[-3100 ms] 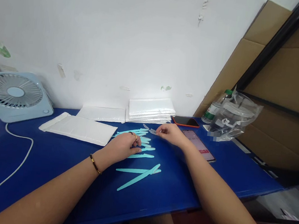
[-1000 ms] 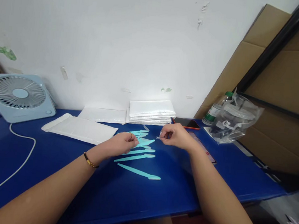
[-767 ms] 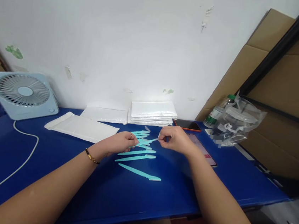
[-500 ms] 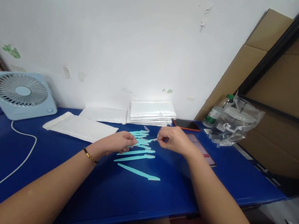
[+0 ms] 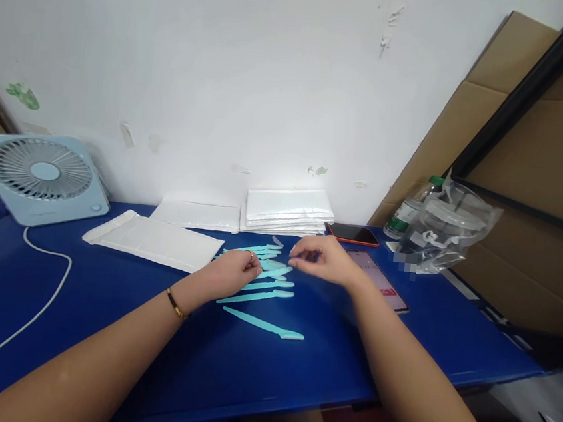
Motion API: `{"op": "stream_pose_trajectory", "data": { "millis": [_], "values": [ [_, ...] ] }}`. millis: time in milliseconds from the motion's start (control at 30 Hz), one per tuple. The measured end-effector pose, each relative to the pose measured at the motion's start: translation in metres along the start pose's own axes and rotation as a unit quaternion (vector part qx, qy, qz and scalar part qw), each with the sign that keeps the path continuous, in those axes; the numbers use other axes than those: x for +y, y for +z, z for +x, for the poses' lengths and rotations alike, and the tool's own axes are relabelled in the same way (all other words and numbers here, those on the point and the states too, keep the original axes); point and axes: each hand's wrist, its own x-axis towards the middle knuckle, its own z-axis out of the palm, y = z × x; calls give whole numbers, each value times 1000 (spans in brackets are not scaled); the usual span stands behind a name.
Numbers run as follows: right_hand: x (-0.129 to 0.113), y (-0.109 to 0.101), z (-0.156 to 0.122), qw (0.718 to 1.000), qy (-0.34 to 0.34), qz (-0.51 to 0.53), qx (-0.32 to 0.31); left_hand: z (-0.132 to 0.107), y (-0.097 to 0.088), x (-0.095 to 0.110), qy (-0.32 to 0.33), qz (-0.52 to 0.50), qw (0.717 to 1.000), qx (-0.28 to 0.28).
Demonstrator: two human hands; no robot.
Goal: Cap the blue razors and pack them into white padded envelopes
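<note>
My left hand [image 5: 235, 273] is closed in a pinch around the handle of a turquoise eyebrow razor [image 5: 277, 273], whose blade end points right. Just right of that blade end is my right hand [image 5: 319, 258], thumb and fingers apart, with nothing visible between them. Several more turquoise razors lie on the blue table under and around my left hand, partly hidden by it. The nearest loose eyebrow razor [image 5: 259, 323] lies by itself in front of the others. A small clear cover [image 5: 277, 242] rests behind the group.
White padded mailers [image 5: 289, 205] are stacked against the wall, with another white mailer [image 5: 157, 241] left of the razors. A fan [image 5: 44, 176] stands far left, its cable crossing the table [image 5: 304, 374]. On the right are two phones [image 5: 379, 282] and a bagged cup [image 5: 442, 235] beside a bottle [image 5: 406, 214].
The right thumb and fingers have come off the razor's blade end and spread apart. My left hand, still pinching that razor, has turned over and sunk lower over the group.
</note>
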Motion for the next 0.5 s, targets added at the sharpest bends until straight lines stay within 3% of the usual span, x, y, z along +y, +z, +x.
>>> {"op": "stream_pose_trajectory", "data": {
  "millis": [67,167,233,367,500],
  "values": [
    [16,7,8,998,22,-30,57,1,6,1,35,103,993,48],
    [33,24,21,996,7,-85,30,0,12,3,98,179,976,75],
    [39,33,26,992,17,-126,-11,-4,12,7,147,178,972,42],
    [51,30,24,979,104,-176,-23,-16,11,16,202,148,963,-104],
    [62,21,17,973,175,-152,24,-21,17,21,210,170,956,-113]
  ]
}}
